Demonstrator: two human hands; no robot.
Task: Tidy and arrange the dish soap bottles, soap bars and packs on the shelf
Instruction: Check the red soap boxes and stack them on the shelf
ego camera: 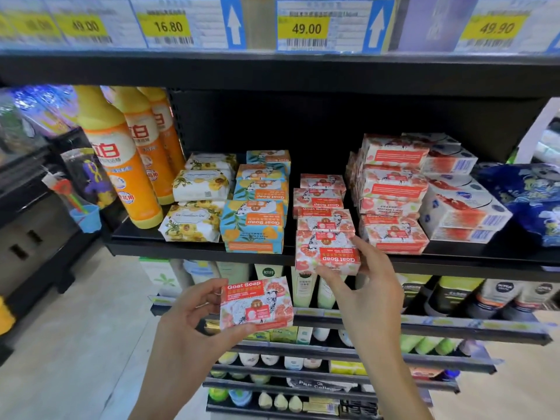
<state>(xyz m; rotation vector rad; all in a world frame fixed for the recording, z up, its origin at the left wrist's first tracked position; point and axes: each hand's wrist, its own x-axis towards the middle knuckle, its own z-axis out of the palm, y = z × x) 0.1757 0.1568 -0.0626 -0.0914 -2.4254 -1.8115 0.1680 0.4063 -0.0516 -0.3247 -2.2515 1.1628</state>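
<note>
The soap bar [257,303] in my left hand [188,322] and the second bar [327,253] in my right hand [363,286] are wrapped in smooth printed paper with a light sheen, the orange bottles [121,165] are glossy plastic, and the black shelf [197,251] looks like matt metal.

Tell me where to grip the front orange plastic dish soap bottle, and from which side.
Wrap a hand round the mid-body of the front orange plastic dish soap bottle, coming from the front. It stands upright at the shelf edge; the upper shelf seems close over its top, and two bottles stand behind.
</note>
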